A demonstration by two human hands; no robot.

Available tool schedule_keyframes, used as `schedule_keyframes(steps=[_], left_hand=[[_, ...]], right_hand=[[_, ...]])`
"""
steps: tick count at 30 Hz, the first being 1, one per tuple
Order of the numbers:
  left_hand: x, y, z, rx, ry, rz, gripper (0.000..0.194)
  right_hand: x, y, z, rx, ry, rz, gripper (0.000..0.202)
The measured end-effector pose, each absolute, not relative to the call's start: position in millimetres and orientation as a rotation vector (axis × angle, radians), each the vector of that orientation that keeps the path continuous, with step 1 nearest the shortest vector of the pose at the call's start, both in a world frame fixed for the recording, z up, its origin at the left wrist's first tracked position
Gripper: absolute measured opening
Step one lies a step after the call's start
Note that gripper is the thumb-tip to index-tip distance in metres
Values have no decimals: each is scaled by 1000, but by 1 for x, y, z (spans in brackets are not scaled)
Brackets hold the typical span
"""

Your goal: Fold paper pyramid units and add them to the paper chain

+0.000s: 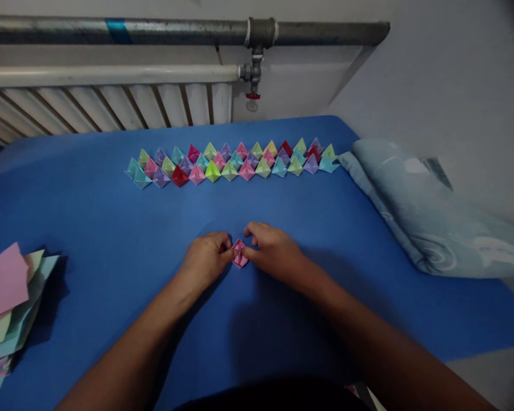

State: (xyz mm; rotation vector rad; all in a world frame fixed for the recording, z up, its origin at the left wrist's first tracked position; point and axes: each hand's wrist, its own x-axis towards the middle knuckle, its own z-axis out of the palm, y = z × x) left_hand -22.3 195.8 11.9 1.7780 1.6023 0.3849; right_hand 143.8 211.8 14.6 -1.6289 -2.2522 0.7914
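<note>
Both hands, left hand (205, 254) and right hand (270, 248), pinch a pink paper piece (240, 253) on the blue tabletop (111, 228); many folded pieces (233, 161) are lined up beyond, with flat sheets (8, 297) unfolded

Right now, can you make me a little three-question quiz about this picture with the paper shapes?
1. True or false: both hands touch the pink folded paper.
2. Where is the stack of flat paper sheets: A) left edge, B) by the pillow, C) on the pipe?
3. What colour is the surface under everything?

Key: 1. True: left hand and right hand pinch it. 2. A. 3. Blue.
</note>
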Motion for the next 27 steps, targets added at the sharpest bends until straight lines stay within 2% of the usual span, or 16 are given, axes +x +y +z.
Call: schedule_keyframes(steps=[5, 13, 27], left_hand=[[-22, 195, 16, 1795, 1627, 359, 20], [-20, 194, 12, 1882, 1678, 365, 17], [-19, 190, 12, 1869, 1678, 405, 14]], right_hand=[[144, 217, 19, -1638, -2257, 922, 18], [142, 211, 16, -1615, -2274, 778, 13], [143, 212, 16, -1579, -2264, 810, 10]])
